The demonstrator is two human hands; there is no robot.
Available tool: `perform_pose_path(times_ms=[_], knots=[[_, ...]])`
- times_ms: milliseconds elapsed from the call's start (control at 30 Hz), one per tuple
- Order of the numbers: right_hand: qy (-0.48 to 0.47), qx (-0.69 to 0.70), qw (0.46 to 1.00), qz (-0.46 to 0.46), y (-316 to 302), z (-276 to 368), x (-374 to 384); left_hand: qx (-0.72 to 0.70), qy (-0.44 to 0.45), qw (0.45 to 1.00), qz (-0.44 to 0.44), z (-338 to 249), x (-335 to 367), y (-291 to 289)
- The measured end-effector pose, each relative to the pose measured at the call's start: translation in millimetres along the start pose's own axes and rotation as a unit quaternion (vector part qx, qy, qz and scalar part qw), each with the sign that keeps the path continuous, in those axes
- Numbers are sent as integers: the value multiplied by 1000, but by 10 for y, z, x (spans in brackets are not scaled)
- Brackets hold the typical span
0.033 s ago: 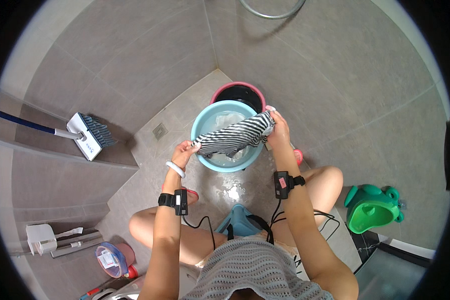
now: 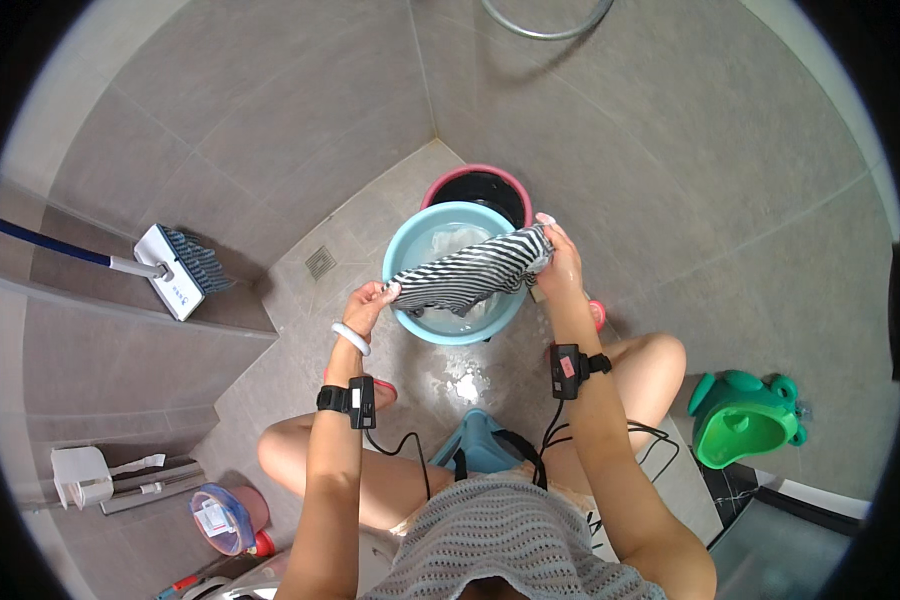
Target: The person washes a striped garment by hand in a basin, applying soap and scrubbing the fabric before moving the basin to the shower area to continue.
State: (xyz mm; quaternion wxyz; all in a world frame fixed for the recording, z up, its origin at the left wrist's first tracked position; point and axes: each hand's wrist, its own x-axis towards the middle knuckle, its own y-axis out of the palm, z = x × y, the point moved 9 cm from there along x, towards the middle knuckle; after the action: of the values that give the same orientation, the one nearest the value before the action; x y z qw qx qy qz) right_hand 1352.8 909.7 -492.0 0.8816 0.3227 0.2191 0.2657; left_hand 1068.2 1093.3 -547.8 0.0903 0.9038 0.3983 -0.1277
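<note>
A black-and-white striped cloth garment (image 2: 470, 272) is stretched between my hands above a light blue basin (image 2: 402, 240). My left hand (image 2: 371, 302) pinches its left end near the basin's rim. The right end is gripped by my right hand (image 2: 558, 255), a little higher up at the basin's right side. Below the garment, water fills the basin, and a pale, whitish piece of cloth (image 2: 457, 240) lies in it. The garment hides part of the basin's middle. What kind of garment it is, I cannot tell.
Behind the basin stands a pink-rimmed tub (image 2: 485, 172) with something dark inside. A blue stool (image 2: 475, 440) is between my legs. A flat mop (image 2: 175, 275) leans at the left wall; a green child's urinal (image 2: 735, 425) is at the right. Cables hang from both wrist devices.
My right hand has shifted very slightly to the right with its end of the garment. My left hand stays where it was.
</note>
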Motion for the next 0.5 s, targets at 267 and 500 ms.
perform_pose_path(times_ms=[267, 500], knots=[[-98, -488, 824, 270, 701, -220, -572, -255, 35, 965, 49, -354, 26, 675], [-89, -511, 808, 280, 716, -909, -521, 163, 225, 960, 37, -795, -63, 818]])
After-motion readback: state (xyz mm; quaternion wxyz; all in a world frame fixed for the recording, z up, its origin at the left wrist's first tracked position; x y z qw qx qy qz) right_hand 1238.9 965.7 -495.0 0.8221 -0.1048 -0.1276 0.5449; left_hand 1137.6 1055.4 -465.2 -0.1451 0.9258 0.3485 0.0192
